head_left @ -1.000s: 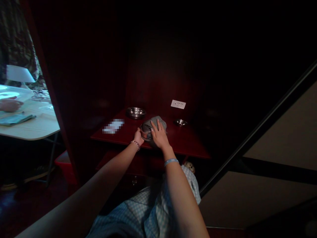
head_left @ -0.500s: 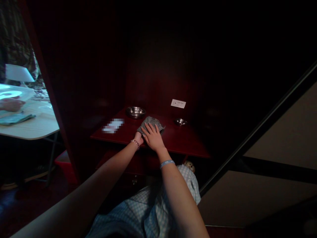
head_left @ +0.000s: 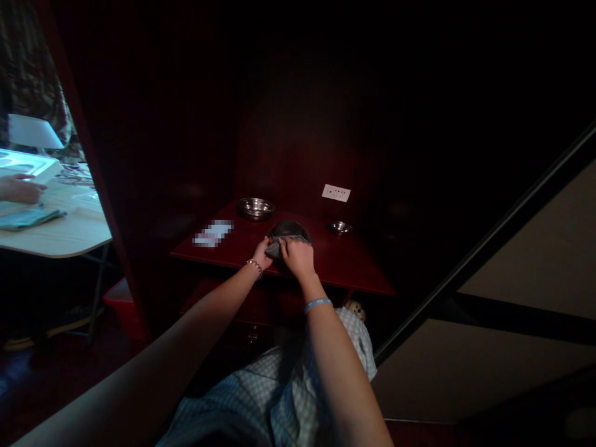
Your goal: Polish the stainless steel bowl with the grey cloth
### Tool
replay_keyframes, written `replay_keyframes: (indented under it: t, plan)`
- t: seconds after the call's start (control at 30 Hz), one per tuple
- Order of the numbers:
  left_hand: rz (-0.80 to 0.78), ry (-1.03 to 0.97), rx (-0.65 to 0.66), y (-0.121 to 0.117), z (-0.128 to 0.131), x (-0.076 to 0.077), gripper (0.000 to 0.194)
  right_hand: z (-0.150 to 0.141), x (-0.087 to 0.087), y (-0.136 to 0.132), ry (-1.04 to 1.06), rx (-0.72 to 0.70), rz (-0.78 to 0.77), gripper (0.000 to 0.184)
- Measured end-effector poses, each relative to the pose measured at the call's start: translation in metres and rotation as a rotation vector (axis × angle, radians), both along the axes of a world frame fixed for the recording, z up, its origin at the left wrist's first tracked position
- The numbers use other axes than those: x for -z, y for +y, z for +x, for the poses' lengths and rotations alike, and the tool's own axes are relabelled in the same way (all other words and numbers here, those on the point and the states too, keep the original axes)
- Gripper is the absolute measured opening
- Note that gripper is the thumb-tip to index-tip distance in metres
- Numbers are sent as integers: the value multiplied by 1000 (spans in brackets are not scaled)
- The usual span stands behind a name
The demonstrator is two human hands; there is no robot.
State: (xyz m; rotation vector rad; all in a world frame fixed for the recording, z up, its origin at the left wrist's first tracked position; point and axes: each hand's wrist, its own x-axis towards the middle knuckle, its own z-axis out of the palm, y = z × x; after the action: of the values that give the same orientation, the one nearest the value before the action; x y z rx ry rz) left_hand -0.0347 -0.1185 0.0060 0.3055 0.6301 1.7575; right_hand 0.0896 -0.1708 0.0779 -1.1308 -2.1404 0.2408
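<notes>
A dark metal bowl (head_left: 287, 229) is held above the front part of the dark red desk, its far side uncovered. Across its near side lies a grey cloth (head_left: 274, 250). My left hand (head_left: 262, 253) grips the bowl's left edge, thumb up at the rim, its other fingers mostly hidden. On the cloth, my right hand (head_left: 299, 256) is closed, with fingers bent over the fold at the bowl's near right side. Behind them stand shiny, apparently stacked steel bowls (head_left: 256, 209) at the left and a smaller steel bowl (head_left: 340, 228) at the right.
A blurred-out pale item (head_left: 213, 233) lies on the left of the desk (head_left: 358, 264). A white wall socket (head_left: 336, 193) is at the back. At far left, another person's hand (head_left: 21, 189) rests over a light table (head_left: 84, 233). A red bin (head_left: 126, 307) stands below.
My right hand has gone from lying flat on the cloth to gripping it. The cloth has been drawn toward me, baring the dark bowl. My left hand stays nearly in place.
</notes>
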Motion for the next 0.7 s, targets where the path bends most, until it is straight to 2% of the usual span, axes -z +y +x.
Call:
replay_keyframes:
  t: [0.23,0.43,0.5,0.6,0.7]
  plan:
    - [-82,0,4,-4,6,-8,24,10,-3,10,249,228,-57,35]
    - [-23,-16,75,-8,8,-11,21,29,-19,16,117,542,-47,47]
    - [-16,-40,85,-9,7,-12,24,35,-23,19,172,615,-104,51]
    - [6,-52,89,-12,7,-14,33,42,-25,27,410,642,-222,58]
    - [12,-23,93,-14,7,-16,37,45,-21,37,600,590,-240,61]
